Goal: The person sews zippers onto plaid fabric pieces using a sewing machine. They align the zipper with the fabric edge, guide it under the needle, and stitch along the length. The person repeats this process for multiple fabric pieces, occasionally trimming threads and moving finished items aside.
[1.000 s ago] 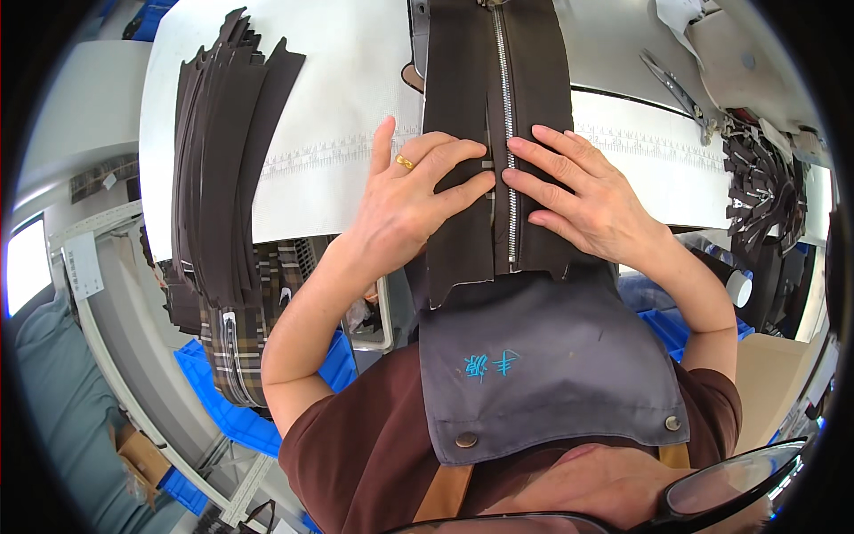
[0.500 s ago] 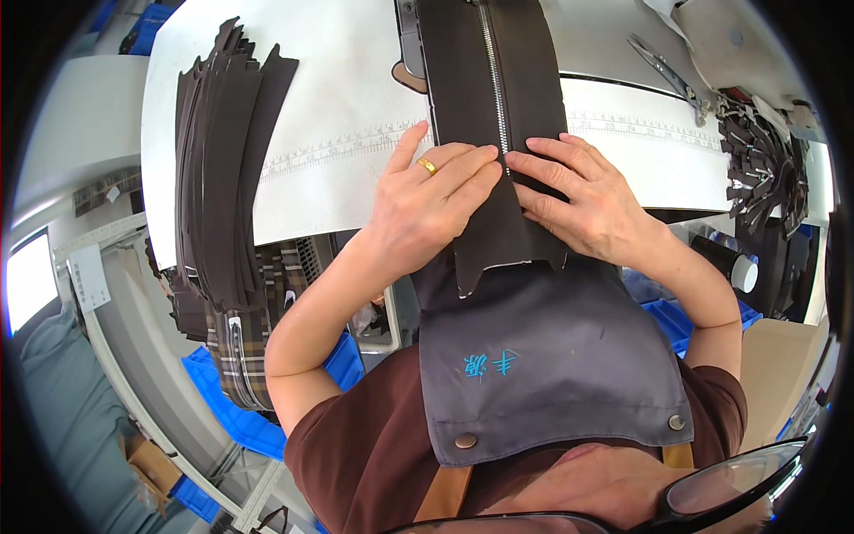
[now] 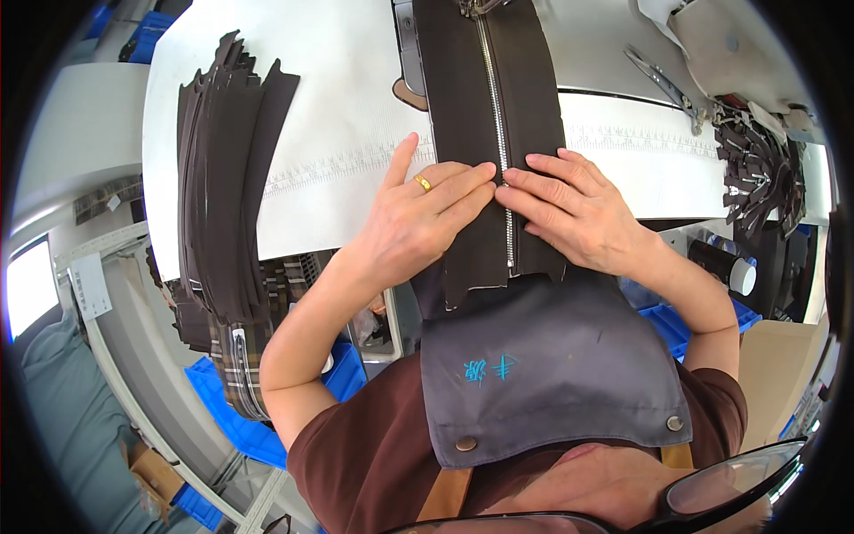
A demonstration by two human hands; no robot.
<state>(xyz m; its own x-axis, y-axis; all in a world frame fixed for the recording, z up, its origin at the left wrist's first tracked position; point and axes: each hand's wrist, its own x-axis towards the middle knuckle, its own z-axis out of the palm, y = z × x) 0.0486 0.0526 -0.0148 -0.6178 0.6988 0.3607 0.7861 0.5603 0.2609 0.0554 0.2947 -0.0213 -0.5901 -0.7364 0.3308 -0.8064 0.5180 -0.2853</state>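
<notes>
Currently, left hand: fingers stretched flat on the cloth, thumb spread apart, clamped on nothing; its fingertips rest by the zipper.
Right hand: fingers laid flat over the cloth, gripping nothing that shows, tips just beside the left hand's.
Zipper: runs lengthwise along the panel, its near end short of the cloth's cut edge.
Dark brown panel: under both hands, far end at the metal machine parts, near end reaching past the table edge to the apron.
Done: zipper and cloth lie lined up; any stitching is too small to tell.
Left: probably the stretch between machine parts and near end.
White table: bears a pile of dark strips on the left, apparently awaiting their turn.
Far right: a bundle of dark pieces near the scissors; finished or not, unclear.
</notes>
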